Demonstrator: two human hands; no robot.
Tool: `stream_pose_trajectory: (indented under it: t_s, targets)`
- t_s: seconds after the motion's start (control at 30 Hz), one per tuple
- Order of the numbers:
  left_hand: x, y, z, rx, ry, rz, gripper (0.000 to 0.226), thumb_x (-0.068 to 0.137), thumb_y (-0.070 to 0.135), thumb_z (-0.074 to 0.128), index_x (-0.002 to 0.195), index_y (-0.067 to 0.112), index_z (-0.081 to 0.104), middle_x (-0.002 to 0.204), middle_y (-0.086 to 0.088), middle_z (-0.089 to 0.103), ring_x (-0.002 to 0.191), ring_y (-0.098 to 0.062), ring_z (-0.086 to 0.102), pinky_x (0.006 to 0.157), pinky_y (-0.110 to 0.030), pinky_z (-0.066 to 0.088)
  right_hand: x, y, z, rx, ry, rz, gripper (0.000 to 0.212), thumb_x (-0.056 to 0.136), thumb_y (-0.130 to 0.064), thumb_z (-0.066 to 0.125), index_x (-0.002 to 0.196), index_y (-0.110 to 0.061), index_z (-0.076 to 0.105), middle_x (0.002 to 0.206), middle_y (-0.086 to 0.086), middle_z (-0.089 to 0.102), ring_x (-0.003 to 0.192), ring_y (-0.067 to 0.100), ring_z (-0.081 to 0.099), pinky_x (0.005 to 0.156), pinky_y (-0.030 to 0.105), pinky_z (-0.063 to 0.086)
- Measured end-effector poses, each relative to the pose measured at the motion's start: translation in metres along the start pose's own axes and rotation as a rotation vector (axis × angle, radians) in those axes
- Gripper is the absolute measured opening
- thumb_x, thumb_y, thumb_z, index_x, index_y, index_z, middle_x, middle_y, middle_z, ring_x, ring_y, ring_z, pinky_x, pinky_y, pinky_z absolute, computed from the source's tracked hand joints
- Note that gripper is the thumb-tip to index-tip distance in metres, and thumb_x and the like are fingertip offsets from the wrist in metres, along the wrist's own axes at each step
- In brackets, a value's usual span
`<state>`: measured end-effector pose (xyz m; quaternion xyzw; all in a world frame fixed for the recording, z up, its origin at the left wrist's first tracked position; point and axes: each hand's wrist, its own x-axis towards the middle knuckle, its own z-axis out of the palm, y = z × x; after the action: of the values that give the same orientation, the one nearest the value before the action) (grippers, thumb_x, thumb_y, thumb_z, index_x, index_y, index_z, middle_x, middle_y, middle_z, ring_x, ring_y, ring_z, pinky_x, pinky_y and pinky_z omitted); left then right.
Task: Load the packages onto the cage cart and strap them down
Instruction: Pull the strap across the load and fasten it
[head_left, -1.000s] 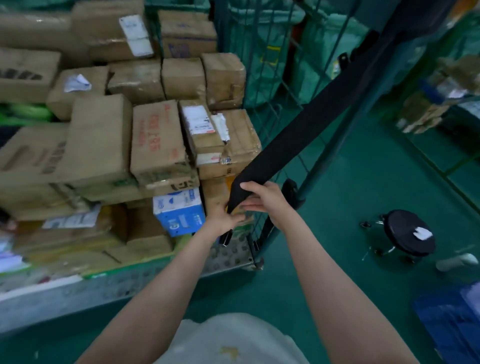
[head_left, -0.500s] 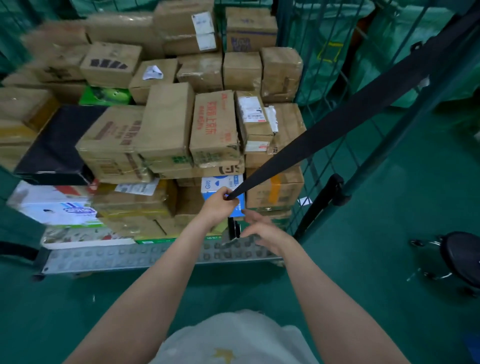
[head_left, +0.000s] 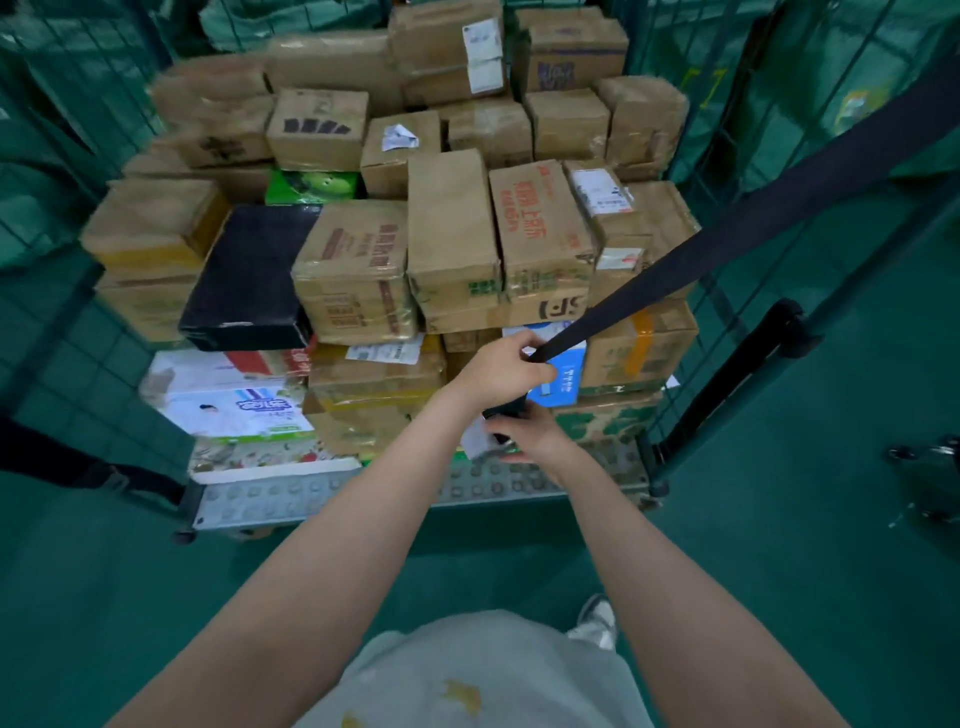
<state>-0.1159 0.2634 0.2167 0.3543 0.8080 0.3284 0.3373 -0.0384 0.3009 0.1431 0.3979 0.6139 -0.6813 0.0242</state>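
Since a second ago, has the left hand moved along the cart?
Yes. The left hand, gripping the strap, has moved leftward: from right of the blue box to its left edge.

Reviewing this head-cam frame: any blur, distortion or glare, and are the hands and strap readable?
Head view: wide-angle bending at the edges, cage mesh leaning and curved; upper-left boxes smeared by blur, centre boxes sharper; light dim, flat, green-tinted, no glare; left hand gripping the black strap reads clearly, right hand below it is softer, what it holds unclear.

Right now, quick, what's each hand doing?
Left hand: closed around the black strap.
Right hand: gripping the strap's loose lower end.
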Motion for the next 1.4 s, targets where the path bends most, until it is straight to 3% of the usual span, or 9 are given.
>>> stream_pose_trajectory:
  t_s: [0.13,0.2,0.27,0.43,0.67,0.8,1.03,1.27,1.4]
  targets:
    - [-0.021,-0.039,-0.016,-0.071,-0.033,-0.056,0.046,0.083,0.036,0.069,0.122,0.017,0.052,0.115,-0.001,0.057,0.107,-0.017,0.055,0.094,-0.033,0.044,-0.007,-0.004,0.03,0.155,0.107,-0.085,0.033,0.087,-0.004,0.059,0.119,-0.009,0.054,0.11,0.009,0.061,0.102,0.023,0.059,0.092,0.048,0.051]
    - [-0.034,-0.059,-0.026,-0.134,-0.021,-0.101,0.049,0.087,0.041,0.062,0.127,0.013,0.05,0.122,-0.001,0.056,0.112,-0.017,0.053,0.097,-0.032,0.044,-0.013,-0.004,0.037,0.18,0.13,-0.084,0.014,0.087,-0.005,0.058,0.1,-0.01,0.058,0.095,0.007,0.062,0.096,0.025,0.059,0.095,0.049,0.049]
    - [-0.049,-0.075,-0.034,-0.17,-0.007,-0.132,0.047,0.091,0.041,0.058,0.127,0.011,0.05,0.124,-0.001,0.055,0.112,-0.018,0.053,0.093,-0.03,0.042,-0.02,-0.002,0.043,0.263,0.141,-0.056,0.011,0.087,-0.001,0.055,0.084,-0.012,0.053,0.082,0.004,0.055,0.086,0.022,0.057,0.091,0.045,0.051]
    - [-0.079,-0.095,-0.032,-0.142,-0.177,-0.141,0.063,0.08,0.015,0.073,0.135,0.012,0.041,0.119,-0.003,0.051,0.101,-0.014,0.052,0.084,-0.022,0.041,-0.031,0.0,0.049,0.538,0.042,-0.009,0.031,0.079,0.014,0.033,0.102,-0.006,0.044,0.088,0.007,0.047,0.082,0.026,0.05,0.064,0.035,0.048]
    - [-0.103,-0.094,-0.015,-0.179,0.039,0.016,0.064,0.07,0.004,0.081,0.126,0.004,0.05,0.111,-0.002,0.053,0.097,-0.011,0.05,0.068,-0.007,0.039,-0.061,0.003,0.052,0.516,-0.025,-0.02,0.041,0.072,0.022,0.031,0.101,-0.001,0.049,0.102,0.014,0.052,0.089,0.032,0.054,0.065,0.032,0.049]
    - [-0.121,-0.09,-0.018,-0.287,0.026,0.018,0.051,0.075,0.01,0.078,0.122,0.005,0.058,0.1,-0.001,0.058,0.074,0.002,0.053,0.056,-0.001,0.041,-0.087,0.015,0.053,0.675,-0.082,-0.096,0.025,0.082,0.011,0.037,0.085,-0.008,0.054,0.084,0.01,0.051,0.074,0.022,0.052,0.069,0.032,0.055]
    - [-0.146,-0.087,-0.026,-0.395,0.031,-0.022,0.046,0.08,0.029,0.073,0.123,0.017,0.059,0.106,0.006,0.06,0.097,-0.008,0.055,0.063,-0.006,0.044,-0.11,0.022,0.078,0.808,0.007,-0.173,0.009,0.09,-0.008,0.053,0.089,-0.017,0.055,0.08,-0.001,0.063,0.085,0.017,0.06,0.089,0.036,0.044]
    - [-0.157,-0.085,-0.069,-0.467,0.056,-0.02,0.052,0.088,0.029,0.066,0.135,0.018,0.048,0.121,0.0,0.055,0.097,-0.009,0.054,0.057,-0.012,0.041,-0.105,-0.008,0.125,0.974,0.102,-0.284,0.02,0.092,-0.006,0.051,0.074,-0.013,0.056,0.079,0.006,0.062,0.078,0.023,0.059,0.076,0.038,0.05]
    - [-0.161,-0.109,-0.12,-0.426,0.045,-0.029,0.045,0.093,0.025,0.058,0.136,0.016,0.047,0.126,-0.002,0.054,0.105,-0.016,0.057,0.06,-0.013,0.045,-0.09,-0.03,0.154,1.223,0.341,-0.234,0.013,0.09,0.002,0.052,0.096,-0.008,0.046,0.092,0.013,0.049,0.08,0.025,0.059,0.061,0.038,0.056]
